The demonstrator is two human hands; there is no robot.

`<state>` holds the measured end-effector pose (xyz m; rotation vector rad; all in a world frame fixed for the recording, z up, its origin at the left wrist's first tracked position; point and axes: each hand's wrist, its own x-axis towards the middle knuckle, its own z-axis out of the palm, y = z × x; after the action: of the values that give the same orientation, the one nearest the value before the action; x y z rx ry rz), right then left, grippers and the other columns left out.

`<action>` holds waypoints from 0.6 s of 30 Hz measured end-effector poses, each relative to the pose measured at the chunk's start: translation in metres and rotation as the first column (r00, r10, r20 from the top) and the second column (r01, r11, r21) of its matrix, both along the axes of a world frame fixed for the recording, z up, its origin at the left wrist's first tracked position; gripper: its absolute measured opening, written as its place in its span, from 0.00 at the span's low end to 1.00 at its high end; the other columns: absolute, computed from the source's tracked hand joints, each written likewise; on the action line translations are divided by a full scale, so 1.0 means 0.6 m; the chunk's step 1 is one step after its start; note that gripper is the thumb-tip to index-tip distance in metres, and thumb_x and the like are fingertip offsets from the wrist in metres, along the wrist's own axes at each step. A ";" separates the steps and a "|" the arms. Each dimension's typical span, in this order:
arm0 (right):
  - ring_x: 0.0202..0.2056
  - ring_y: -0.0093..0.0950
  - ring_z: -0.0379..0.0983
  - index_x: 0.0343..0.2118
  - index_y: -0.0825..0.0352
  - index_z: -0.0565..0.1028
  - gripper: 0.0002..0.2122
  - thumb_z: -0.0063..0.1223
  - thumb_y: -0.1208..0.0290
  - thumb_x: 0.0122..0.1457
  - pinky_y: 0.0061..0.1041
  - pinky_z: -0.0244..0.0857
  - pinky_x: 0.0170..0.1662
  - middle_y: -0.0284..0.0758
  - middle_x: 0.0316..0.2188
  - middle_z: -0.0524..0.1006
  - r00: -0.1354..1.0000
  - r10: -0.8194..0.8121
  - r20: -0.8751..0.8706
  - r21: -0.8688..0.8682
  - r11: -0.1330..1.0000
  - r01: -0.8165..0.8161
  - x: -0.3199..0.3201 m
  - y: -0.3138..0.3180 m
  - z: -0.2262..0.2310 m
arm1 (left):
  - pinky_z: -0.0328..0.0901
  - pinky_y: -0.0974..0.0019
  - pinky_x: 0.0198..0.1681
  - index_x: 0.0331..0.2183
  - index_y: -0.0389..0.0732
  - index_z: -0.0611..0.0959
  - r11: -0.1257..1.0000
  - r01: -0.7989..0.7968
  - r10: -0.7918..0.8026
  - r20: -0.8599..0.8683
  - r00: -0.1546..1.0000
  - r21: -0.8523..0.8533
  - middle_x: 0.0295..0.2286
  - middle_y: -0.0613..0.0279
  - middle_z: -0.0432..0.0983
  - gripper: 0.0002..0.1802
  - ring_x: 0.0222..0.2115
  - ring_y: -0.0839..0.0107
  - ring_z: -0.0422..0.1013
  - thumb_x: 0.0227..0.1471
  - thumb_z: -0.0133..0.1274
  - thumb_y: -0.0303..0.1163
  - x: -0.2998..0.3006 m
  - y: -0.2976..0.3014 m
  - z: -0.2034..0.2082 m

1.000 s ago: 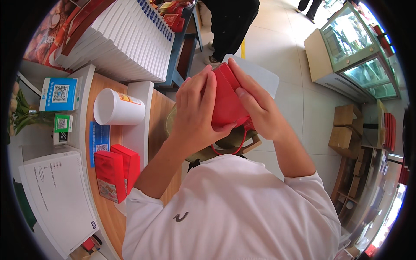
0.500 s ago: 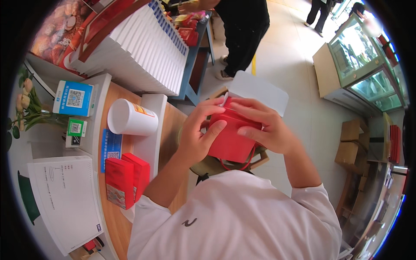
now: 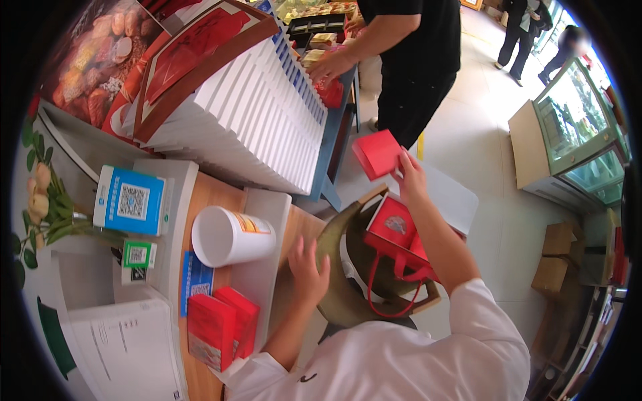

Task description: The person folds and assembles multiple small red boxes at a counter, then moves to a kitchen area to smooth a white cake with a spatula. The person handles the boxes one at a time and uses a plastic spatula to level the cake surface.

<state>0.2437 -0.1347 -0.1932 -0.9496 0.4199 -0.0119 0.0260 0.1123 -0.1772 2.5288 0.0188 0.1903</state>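
Note:
My right hand (image 3: 411, 177) reaches forward and grips a small square red box (image 3: 376, 154) by its near edge, in the air. Below that forearm an opened red gift box (image 3: 393, 224), with a red cord handle (image 3: 378, 311), rests on an olive chair (image 3: 334, 267) with wooden arms. A dark patterned piece shows inside it; my forearm hides part of it. Empty, with its fingers apart, my left hand (image 3: 309, 271) hangs beside the wooden counter (image 3: 297, 234). Two small red boxes, one in front (image 3: 210, 331) and one behind (image 3: 244, 314), stand on the counter to its left.
A white tub (image 3: 224, 237) lies on its side on the counter, near blue (image 3: 130, 200) and green (image 3: 138, 254) code signs. A tall white stack (image 3: 267, 120) stands at the far left. Someone in black (image 3: 418, 73) works beyond the chair; a glass cabinet (image 3: 575, 123) is right.
My hands have parted. The right has lifted the small red box away forward, exposing the open gift box; the left has let go and moved left toward the counter. The view has shifted.

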 end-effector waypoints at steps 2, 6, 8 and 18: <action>0.39 0.21 0.69 0.52 0.61 0.69 0.21 0.54 0.61 0.56 0.24 0.65 0.40 0.28 0.42 0.73 0.992 -0.072 -0.101 -0.031 0.997 0.069 0.121 0.055 -0.036 | 0.39 0.38 0.58 0.53 0.37 0.64 0.994 -0.018 0.028 -0.091 0.995 0.108 0.56 0.40 0.49 0.32 0.58 0.44 0.46 0.49 0.51 0.40 -0.041 0.004 -0.072; 0.38 0.27 0.71 0.44 0.61 0.70 0.14 0.48 0.65 0.56 0.31 0.68 0.34 0.31 0.38 0.73 0.918 -0.262 -0.298 0.097 0.948 0.302 0.317 0.147 -0.088 | 0.41 0.34 0.55 0.51 0.39 0.66 0.984 0.017 0.014 -0.174 0.985 0.177 0.55 0.45 0.53 0.32 0.57 0.50 0.50 0.46 0.53 0.41 -0.081 -0.013 -0.131; 0.36 0.28 0.71 0.43 0.62 0.70 0.13 0.49 0.65 0.55 0.31 0.68 0.34 0.32 0.37 0.74 0.918 -0.287 -0.274 0.211 0.913 0.349 0.380 0.174 -0.085 | 0.43 0.33 0.54 0.49 0.41 0.69 0.975 0.065 -0.015 -0.228 0.974 0.212 0.55 0.49 0.55 0.30 0.56 0.55 0.53 0.45 0.54 0.40 -0.076 -0.016 -0.128; 0.33 0.29 0.69 0.38 0.67 0.71 0.13 0.56 0.65 0.53 0.28 0.65 0.33 0.33 0.33 0.74 0.952 -0.295 -0.077 -0.062 0.955 0.291 0.554 0.256 -0.152 | 0.46 0.33 0.53 0.34 0.49 0.78 0.990 0.062 -0.042 -0.150 0.988 0.128 0.40 0.67 0.74 0.12 0.44 0.68 0.68 0.41 0.54 0.36 -0.070 -0.010 -0.132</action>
<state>0.5758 0.0191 -0.2842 -0.9321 0.6403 -0.2538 -0.0157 0.1063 -0.2567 2.6676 -0.0017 -0.0166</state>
